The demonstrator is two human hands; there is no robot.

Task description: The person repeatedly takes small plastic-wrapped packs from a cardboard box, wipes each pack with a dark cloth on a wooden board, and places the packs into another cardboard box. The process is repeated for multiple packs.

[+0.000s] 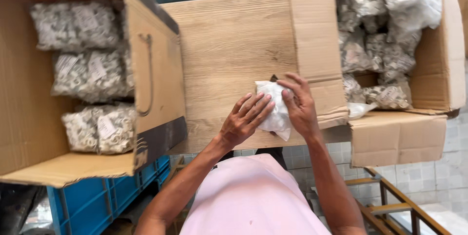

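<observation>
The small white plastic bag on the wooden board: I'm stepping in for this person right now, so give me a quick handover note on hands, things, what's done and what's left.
Left hand: fingers flat on the small white plastic bag, pressing it to the wooden board.
Right hand: grip on the bag's right edge, fingertips on top.
Cardboard box at left: three clear bags of small white parts lie inside.
Cardboard box at right: a heap of similar filled bags.
Done: many bags filled and boxed.
Left: the bag under the hands is not yet in either box; whether it is sealed cannot be told.
</observation>
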